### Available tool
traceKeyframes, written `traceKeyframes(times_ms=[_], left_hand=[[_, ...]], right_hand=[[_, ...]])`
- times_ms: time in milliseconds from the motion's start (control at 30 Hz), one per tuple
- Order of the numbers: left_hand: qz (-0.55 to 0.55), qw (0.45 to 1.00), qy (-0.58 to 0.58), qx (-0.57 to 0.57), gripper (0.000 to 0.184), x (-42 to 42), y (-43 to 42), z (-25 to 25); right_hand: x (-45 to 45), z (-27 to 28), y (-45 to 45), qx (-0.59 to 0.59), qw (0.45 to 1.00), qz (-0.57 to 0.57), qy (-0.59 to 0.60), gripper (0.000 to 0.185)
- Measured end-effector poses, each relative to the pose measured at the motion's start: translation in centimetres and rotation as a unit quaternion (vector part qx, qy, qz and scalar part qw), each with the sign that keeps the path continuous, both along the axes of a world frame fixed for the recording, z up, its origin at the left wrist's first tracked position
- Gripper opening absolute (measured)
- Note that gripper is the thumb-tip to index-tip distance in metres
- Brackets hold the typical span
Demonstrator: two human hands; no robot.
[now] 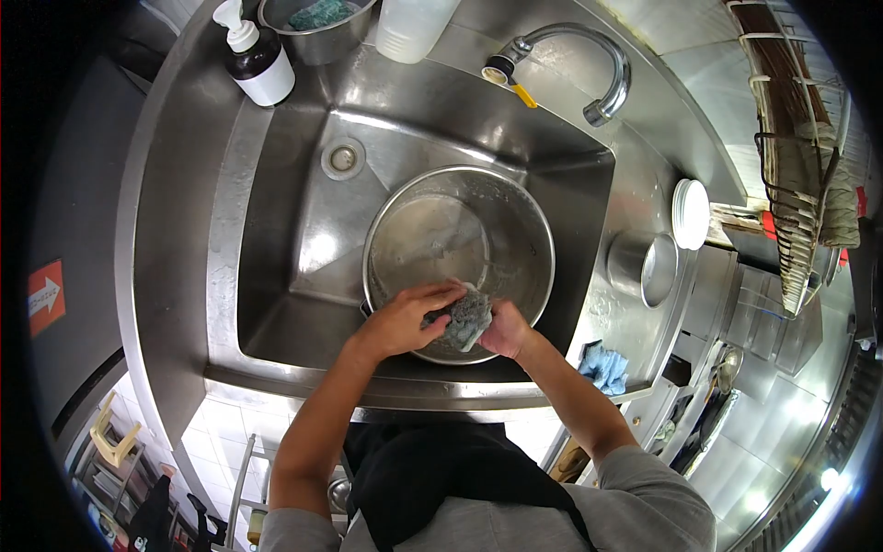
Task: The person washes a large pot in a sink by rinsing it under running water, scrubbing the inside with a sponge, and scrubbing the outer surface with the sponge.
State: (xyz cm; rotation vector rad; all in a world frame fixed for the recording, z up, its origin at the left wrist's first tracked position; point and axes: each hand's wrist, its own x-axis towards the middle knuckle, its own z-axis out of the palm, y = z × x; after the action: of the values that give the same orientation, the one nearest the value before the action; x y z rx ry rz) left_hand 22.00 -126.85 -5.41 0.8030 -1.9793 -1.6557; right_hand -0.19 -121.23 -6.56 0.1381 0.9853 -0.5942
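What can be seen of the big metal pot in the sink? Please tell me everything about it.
The pot is round, deep and silvery, seemingly steel, with a narrow bright rim and wet-looking marks inside. It sits open-mouthed in the sink, apparently upright, beside the drain. A small dark part shows at its outer left edge, perhaps a handle. The left hand, right hand and a grey-green scrubbing pad cover its near side; whether they touch it is unclear.

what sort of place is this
Probably a commercial kitchen's washing-up area: a deep steel sink with a big metal pot in it, a curved tap above, and a pump bottle beside it.
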Motion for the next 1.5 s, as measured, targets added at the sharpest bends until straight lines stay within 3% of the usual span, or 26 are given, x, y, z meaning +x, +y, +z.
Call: traceKeyframes(times_ms=[200, 300, 367, 467, 700, 1300, 1500], left_hand=[[0.01, 0.996, -0.076, -0.056, 0.069, 0.4, 0.0, 2.5], [0.052, 0.997, -0.046, -0.017, 0.077, 0.3, 0.7, 2.9], [0.074, 0.995, -0.042, -0.055, 0.072, 0.4, 1.6, 2.0], [0.117, 0.987, -0.016, -0.113, 0.065, 0.4, 2.1, 1.2], [0.182, 0.964, 0.017, -0.194, 0.057, 0.3, 2.7, 0.3], [0.206, 0.956, 0.042, -0.202, 0.052, -0.2, 2.1, 0.4], [0.213, 0.955, 0.033, -0.206, 0.058, -0.9, 2.0, 0.4]], right_hand=[[2.0, 3.2, -1.5, -0.148, 0.98, 0.007, 0.134, 0.052], [2.5, 3.6, -1.6, -0.172, 0.969, 0.014, 0.175, 0.051], [2.8, 3.5, -1.3, -0.247, 0.938, 0.057, 0.236, 0.046], [3.4, 4.5, -1.4, -0.194, 0.959, 0.01, 0.206, 0.044], [3.4, 4.8, -1.6, -0.205, 0.964, -0.048, 0.161, 0.045], [3.2, 5.3, -2.8, -0.226, 0.958, -0.062, 0.166, 0.049], [2.6, 3.8, -1.5, -0.201, 0.962, -0.041, 0.181, 0.04]])
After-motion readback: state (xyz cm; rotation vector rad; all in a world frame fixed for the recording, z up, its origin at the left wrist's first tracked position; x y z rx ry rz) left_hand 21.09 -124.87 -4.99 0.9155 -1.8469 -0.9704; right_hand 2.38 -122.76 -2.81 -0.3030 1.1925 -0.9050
